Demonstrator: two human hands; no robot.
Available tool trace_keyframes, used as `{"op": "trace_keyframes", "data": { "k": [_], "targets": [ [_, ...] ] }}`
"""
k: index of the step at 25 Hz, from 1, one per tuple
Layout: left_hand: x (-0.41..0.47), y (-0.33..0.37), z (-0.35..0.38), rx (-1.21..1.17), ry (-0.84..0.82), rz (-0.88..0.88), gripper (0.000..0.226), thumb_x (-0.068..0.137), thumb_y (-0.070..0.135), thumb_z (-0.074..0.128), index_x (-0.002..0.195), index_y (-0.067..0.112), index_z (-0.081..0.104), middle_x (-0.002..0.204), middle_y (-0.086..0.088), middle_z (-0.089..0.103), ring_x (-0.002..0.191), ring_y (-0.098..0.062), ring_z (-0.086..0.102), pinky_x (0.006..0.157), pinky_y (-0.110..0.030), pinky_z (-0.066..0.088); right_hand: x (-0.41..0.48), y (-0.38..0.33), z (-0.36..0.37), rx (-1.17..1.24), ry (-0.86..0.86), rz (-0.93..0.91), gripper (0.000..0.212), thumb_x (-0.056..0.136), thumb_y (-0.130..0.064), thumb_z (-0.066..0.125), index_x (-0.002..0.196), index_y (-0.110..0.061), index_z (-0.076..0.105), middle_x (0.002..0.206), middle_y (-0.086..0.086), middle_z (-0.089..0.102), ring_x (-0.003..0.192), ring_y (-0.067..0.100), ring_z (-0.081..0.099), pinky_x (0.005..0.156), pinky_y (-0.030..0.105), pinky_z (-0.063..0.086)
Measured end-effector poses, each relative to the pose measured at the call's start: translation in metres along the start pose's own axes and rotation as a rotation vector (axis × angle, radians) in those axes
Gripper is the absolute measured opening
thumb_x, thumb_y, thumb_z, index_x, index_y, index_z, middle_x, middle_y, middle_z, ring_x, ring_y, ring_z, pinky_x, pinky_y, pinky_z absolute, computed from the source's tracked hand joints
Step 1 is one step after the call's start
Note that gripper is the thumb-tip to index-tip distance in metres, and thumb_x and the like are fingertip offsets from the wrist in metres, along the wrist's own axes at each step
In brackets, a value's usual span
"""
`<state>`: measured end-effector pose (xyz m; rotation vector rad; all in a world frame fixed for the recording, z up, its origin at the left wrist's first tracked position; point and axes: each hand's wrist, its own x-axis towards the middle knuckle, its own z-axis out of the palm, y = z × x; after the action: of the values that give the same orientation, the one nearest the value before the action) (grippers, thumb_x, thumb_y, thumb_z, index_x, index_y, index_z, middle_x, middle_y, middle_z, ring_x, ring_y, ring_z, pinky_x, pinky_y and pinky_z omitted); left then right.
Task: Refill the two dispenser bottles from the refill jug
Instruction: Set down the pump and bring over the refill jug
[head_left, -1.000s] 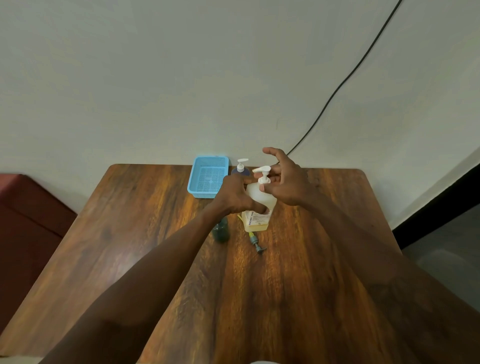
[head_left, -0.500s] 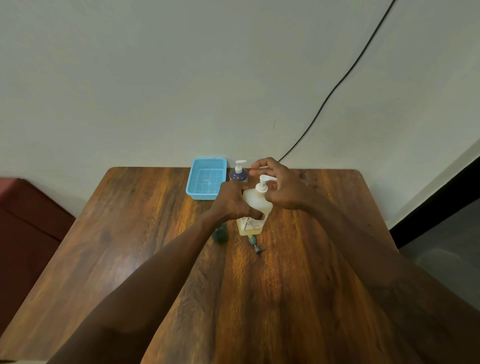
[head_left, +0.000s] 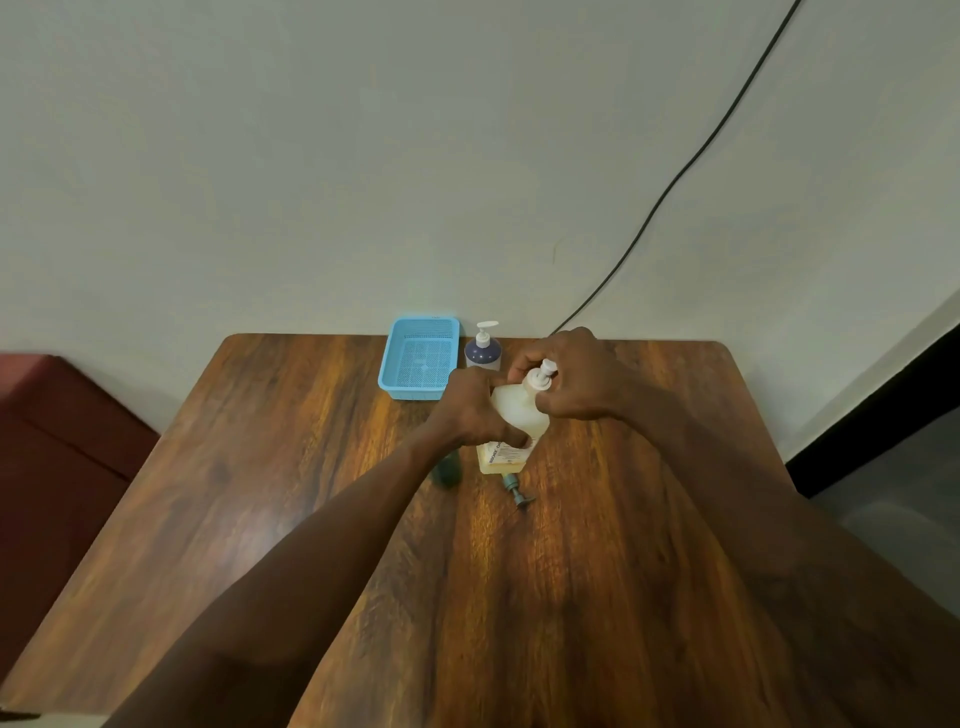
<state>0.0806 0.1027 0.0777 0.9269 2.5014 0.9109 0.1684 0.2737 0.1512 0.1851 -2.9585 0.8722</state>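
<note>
A pale yellow bottle with a white pump head stands near the middle of the wooden table. My left hand grips its body from the left. My right hand is closed around the pump collar from the right. Behind them stands a dark blue dispenser bottle with a white pump. A dark green bottle sits mostly hidden under my left wrist. A loose green pump head lies on the table in front of the yellow bottle.
A light blue perforated basket sits at the table's far edge, left of the blue bottle. A black cable runs down the wall behind. A dark red seat stands left of the table.
My right hand went from open fingers above the pump to closed around the pump collar. The yellow bottle stays in my left hand.
</note>
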Motion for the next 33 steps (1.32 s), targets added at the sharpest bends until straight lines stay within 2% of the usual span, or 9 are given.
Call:
{"op": "trace_keyframes", "data": {
  "k": [3,7,14,17,21,25,28,31,33],
  "targets": [
    [0.000,-0.012,0.003,0.011,-0.018,-0.034,0.075,0.058,0.045,0.095,0.124,0.022,0.067,0.118,0.005,0.070,0.098,-0.010,0.067,0.070,-0.012,0.049,0.001,0.002,-0.016,-0.010,-0.046,-0.091,0.038,0.067,-0.010,0.084,0.104,-0.016,0.079,0.099,-0.004,0.076,0.086,0.009,0.068,0.080,0.021,0.055],
    [-0.005,-0.020,0.007,-0.027,-0.023,-0.066,0.080,0.060,0.043,0.095,0.131,0.024,0.064,0.123,0.007,0.067,0.107,-0.011,0.065,0.073,-0.012,0.049,-0.003,-0.001,-0.050,0.076,0.011,-0.095,0.036,0.073,-0.031,0.081,0.105,-0.015,0.078,0.097,-0.006,0.075,0.084,0.008,0.069,0.076,0.009,0.053],
    [-0.001,-0.027,0.015,-0.068,0.004,-0.070,0.078,0.061,0.040,0.095,0.131,0.022,0.064,0.125,0.005,0.067,0.112,-0.011,0.063,0.084,-0.017,0.051,-0.037,0.031,-0.081,0.430,0.348,0.112,0.021,0.085,-0.024,0.081,0.102,-0.011,0.078,0.094,0.002,0.077,0.083,0.021,0.074,0.071,0.030,0.062],
    [0.001,-0.028,0.019,-0.064,0.023,-0.073,0.080,0.059,0.042,0.095,0.131,0.022,0.065,0.125,0.005,0.067,0.112,-0.011,0.063,0.088,-0.022,0.054,-0.047,0.045,-0.074,0.533,0.434,0.186,0.020,0.086,-0.021,0.081,0.101,-0.009,0.077,0.090,0.008,0.076,0.075,0.026,0.074,0.067,0.031,0.062],
    [0.004,-0.027,0.026,-0.060,0.059,-0.065,0.078,0.055,0.043,0.095,0.126,0.023,0.069,0.121,0.007,0.070,0.108,-0.008,0.063,0.081,-0.014,0.049,-0.053,0.068,-0.034,0.587,0.429,0.328,0.026,0.077,-0.018,0.088,0.099,-0.010,0.075,0.091,0.005,0.077,0.078,0.020,0.076,0.069,0.027,0.062],
    [0.011,-0.024,0.042,-0.049,0.070,-0.067,0.081,0.049,0.056,0.090,0.122,0.026,0.069,0.118,0.010,0.070,0.109,-0.010,0.064,0.091,-0.030,0.058,-0.055,0.102,0.032,0.553,0.427,0.566,0.024,0.079,-0.029,0.085,0.096,-0.021,0.070,0.091,0.000,0.076,0.077,0.018,0.076,0.065,0.036,0.063],
    [0.020,-0.021,0.056,-0.036,0.080,-0.087,0.091,0.042,0.064,0.085,0.123,0.026,0.067,0.118,0.008,0.068,0.109,-0.012,0.063,0.092,-0.032,0.057,-0.059,0.125,0.073,0.533,0.415,0.744,0.018,0.083,-0.028,0.082,0.097,-0.021,0.073,0.091,-0.003,0.076,0.076,0.014,0.074,0.058,0.026,0.057],
    [0.026,-0.017,0.068,-0.034,0.059,-0.093,0.084,0.051,0.044,0.096,0.126,0.019,0.066,0.118,0.004,0.065,0.110,-0.013,0.059,0.088,-0.024,0.049,-0.065,0.147,0.106,0.422,0.383,0.881,0.017,0.079,-0.025,0.085,0.091,-0.018,0.075,0.088,-0.003,0.076,0.072,0.009,0.069,0.055,0.020,0.046],
    [0.033,-0.018,0.077,-0.022,0.052,-0.079,0.081,0.057,0.039,0.097,0.129,0.017,0.065,0.116,0.005,0.063,0.106,-0.009,0.053,0.086,-0.023,0.043,-0.067,0.159,0.122,0.372,0.333,0.910,0.017,0.080,-0.023,0.086,0.088,-0.017,0.072,0.088,-0.002,0.073,0.071,0.007,0.064,0.055,0.019,0.043]
  ]
}}
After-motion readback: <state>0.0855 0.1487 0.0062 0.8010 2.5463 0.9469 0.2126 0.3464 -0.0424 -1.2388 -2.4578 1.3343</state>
